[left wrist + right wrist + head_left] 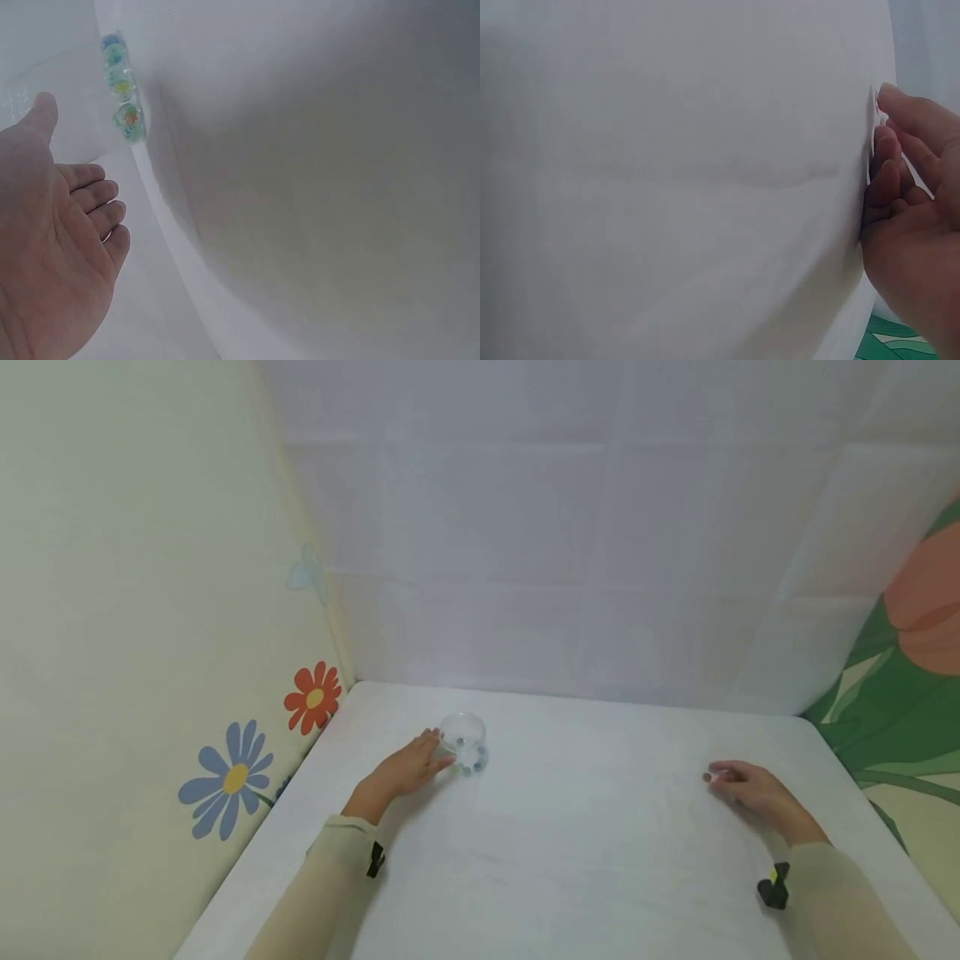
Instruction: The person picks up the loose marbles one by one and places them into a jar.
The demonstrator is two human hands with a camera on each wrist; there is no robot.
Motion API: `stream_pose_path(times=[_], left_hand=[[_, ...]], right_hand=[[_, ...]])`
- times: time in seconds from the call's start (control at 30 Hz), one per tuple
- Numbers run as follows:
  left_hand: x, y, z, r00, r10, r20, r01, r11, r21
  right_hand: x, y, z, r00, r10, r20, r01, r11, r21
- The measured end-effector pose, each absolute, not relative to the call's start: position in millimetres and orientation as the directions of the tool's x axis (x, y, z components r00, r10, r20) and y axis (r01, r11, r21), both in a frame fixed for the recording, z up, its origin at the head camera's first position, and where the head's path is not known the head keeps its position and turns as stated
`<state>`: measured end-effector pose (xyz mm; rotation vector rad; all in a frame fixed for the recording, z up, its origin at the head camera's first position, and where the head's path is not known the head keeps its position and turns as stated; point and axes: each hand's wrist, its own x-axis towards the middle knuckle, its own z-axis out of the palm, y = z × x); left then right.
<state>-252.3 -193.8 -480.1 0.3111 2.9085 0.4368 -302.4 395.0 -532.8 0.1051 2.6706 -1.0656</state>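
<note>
A clear round cup [462, 732] stands on the table toward the back left, with several glass marbles [124, 94] in green, blue and yellow tints along its bottom. Beside its left side is my left hand [408, 767], the thumb extended in front of the cup and the other fingers loosely bent. Whether those fingers press on the wall I cannot tell. Far to the right, my right hand [753, 789] pinches a small, dark reddish marble [707, 777] between its fingertips, low over the tabletop. In the right wrist view the fingers hide most of it.
A white cloth covers the table [570, 835]. Behind it hangs a creased white sheet [570, 527]. A cream panel with printed flowers [236, 778] borders the left side, and a printed green and orange panel [922, 710] borders the right.
</note>
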Motion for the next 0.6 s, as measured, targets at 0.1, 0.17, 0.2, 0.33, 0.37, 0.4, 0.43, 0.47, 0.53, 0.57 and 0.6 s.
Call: stream_pose_path(times=[0.1, 0.17, 0.2, 0.33, 0.37, 0.4, 0.43, 0.47, 0.53, 0.57, 0.6], left_hand=[[-251.8, -193.5, -480.3, -0.962, 0.228, -0.150, 0.173, 0.936, 0.308], [-251.8, -193.3, -480.9, -0.962, 0.227, -0.150, 0.173, 0.936, 0.307], [-251.9, -193.2, -481.3, -0.963, 0.226, -0.149, 0.173, 0.936, 0.307], [-252.4, -192.9, -481.9, -0.963, 0.227, -0.144, 0.174, 0.935, 0.310], [-252.5, -193.0, -482.0, -0.963, 0.226, -0.144, 0.173, 0.935, 0.310], [-252.4, -193.1, -482.2, -0.963, 0.226, -0.143, 0.174, 0.935, 0.310], [-252.3, -193.3, -482.4, -0.963, 0.227, -0.144, 0.174, 0.934, 0.311], [-252.2, -193.4, -482.5, -0.963, 0.227, -0.144, 0.174, 0.934, 0.312], [-252.2, -193.6, -482.6, -0.963, 0.227, -0.145, 0.174, 0.935, 0.309], [-252.3, -193.8, -482.8, -0.963, 0.228, -0.144, 0.176, 0.935, 0.307], [-252.3, -193.9, -482.8, -0.963, 0.228, -0.143, 0.177, 0.936, 0.305]], right_hand=[[-304.6, 394.5, -533.8, -0.961, -0.026, -0.274, 0.165, 0.741, -0.651], [-305.3, 393.5, -534.4, -0.961, -0.019, -0.276, 0.171, 0.746, -0.644], [-305.6, 392.8, -534.5, -0.961, -0.012, -0.278, 0.176, 0.747, -0.641], [-306.9, 389.3, -535.0, -0.958, 0.025, -0.287, 0.208, 0.747, -0.631], [-307.4, 388.5, -535.1, -0.957, 0.033, -0.288, 0.214, 0.750, -0.626], [-307.9, 387.8, -535.3, -0.957, 0.041, -0.288, 0.220, 0.751, -0.622], [-308.4, 387.1, -535.3, -0.957, 0.049, -0.286, 0.223, 0.754, -0.618], [-308.8, 386.5, -535.3, -0.957, 0.055, -0.285, 0.226, 0.756, -0.614], [-309.7, 386.1, -535.6, -0.958, 0.060, -0.279, 0.225, 0.758, -0.612], [-309.8, 386.1, -535.6, -0.960, 0.058, -0.276, 0.222, 0.758, -0.614], [-309.8, 386.3, -535.6, -0.961, 0.054, -0.273, 0.218, 0.756, -0.617]])
